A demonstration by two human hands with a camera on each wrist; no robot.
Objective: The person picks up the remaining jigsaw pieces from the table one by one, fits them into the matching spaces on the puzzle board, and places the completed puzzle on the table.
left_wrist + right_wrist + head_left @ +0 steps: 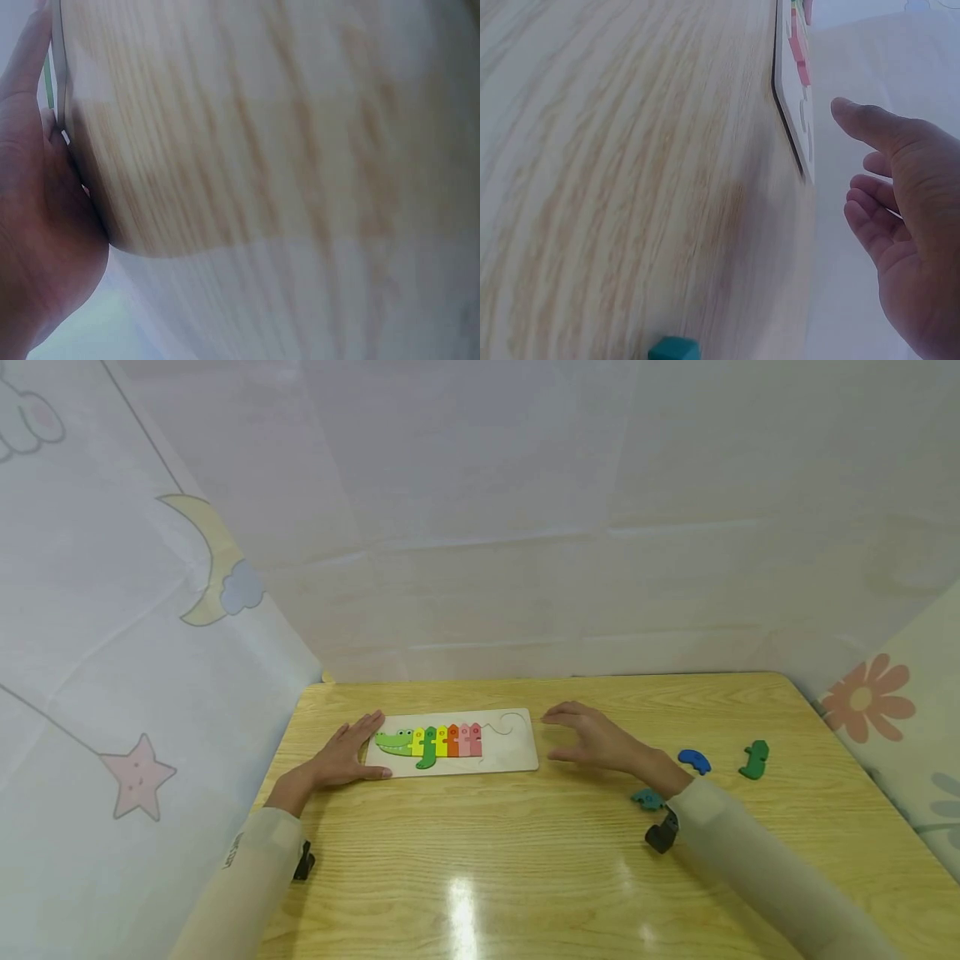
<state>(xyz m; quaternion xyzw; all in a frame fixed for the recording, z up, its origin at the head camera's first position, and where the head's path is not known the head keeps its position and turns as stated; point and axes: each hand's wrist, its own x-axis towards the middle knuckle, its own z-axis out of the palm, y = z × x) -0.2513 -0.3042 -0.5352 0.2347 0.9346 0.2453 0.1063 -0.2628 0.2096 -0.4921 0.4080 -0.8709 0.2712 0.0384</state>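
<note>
Puzzle board (512, 753) flanked by two spread hands

In the head view, the puzzle board is laid flat on the table (465, 835). Its left end is touched by the left hand (347, 758), thumb and fingers wide; the right hand (600, 742) is poised apart from its right end, fingers parted, nothing held. The board is judged light, stiff and smooth, best taken by its short edges; the seated pieces (442, 742) might be shaken loose by tilting. A blue piece (693, 757), a green piece (757, 756) and a teal piece (648, 799) are scattered rightward, the teal one easily knocked.

In the left wrist view, fingertip contact cannot be told.

In the right wrist view, a gap is left between thumb and board.
</note>
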